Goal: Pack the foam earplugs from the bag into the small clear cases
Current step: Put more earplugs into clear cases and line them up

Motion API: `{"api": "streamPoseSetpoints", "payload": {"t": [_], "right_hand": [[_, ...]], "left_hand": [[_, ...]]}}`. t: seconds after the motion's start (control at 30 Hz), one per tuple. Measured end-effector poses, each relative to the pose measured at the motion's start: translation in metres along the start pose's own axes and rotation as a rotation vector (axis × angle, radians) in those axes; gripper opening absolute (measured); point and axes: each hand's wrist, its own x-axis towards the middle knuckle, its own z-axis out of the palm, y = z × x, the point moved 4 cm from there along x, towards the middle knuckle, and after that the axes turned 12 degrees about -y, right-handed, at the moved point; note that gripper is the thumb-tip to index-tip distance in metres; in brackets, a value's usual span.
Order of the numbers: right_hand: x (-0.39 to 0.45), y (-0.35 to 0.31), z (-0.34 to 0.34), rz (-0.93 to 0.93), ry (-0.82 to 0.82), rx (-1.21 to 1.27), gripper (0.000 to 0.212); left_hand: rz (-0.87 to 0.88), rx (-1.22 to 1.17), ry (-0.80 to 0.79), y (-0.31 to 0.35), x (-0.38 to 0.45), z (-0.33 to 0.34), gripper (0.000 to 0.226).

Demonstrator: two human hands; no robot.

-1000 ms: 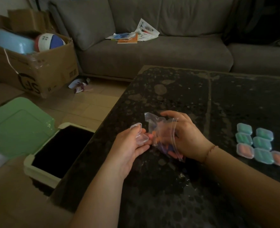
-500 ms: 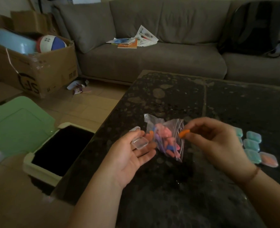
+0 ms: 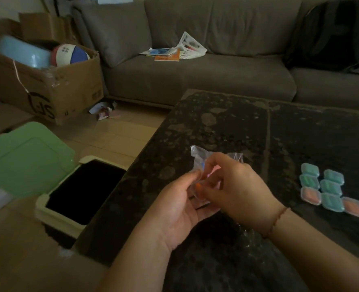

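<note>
Your left hand (image 3: pixel 175 204) cups the clear case (image 3: pixel 197 204) and bag (image 3: pixel 197 153) near the bench's (image 3: pixel 227 123) left edge, right hand (image 3: pixel 235 190) pinching a light, squashy orange earplug (image 3: pixel 199 188) over it; grip the earplug mid-body, gently.

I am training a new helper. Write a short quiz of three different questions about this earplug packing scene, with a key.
1. True or false: the filled cases lie on the table to the right of the hands.
2. How many filled cases hold orange earplugs? A) one B) two C) five
3. Fill in: between the left hand and the right hand an ______ earplug shows.

Key: 1 true; 2 B; 3 orange. The clear bag sits behind the hands.
</note>
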Motion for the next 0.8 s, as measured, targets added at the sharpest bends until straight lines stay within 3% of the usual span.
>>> {"api": "streamPoseSetpoints", "payload": {"t": [0.1,0.27,0.37,0.67,0.8], "right_hand": [[0.003,0.0,0.004,-0.004,-0.014,-0.066,0.028],[0.011,0.002,-0.002,0.02,-0.15,0.086,0.033],[0.015,0.003,0.003,0.04,-0.165,0.046,0.032],[0.008,0.005,-0.001,0.016,-0.084,0.126,0.033],[-0.008,0.022,-0.027,0.002,0.167,0.248,0.017]], "left_hand": [[-0.011,-0.008,0.012,-0.002,0.002,0.001,0.03],[-0.02,-0.019,-0.004,-0.003,0.004,0.001,0.03],[-0.031,-0.029,-0.015,-0.005,0.005,0.002,0.034],[-0.043,-0.038,0.014,-0.006,0.008,-0.002,0.037],[-0.02,0.003,0.066,-0.003,0.009,-0.009,0.039]]}}
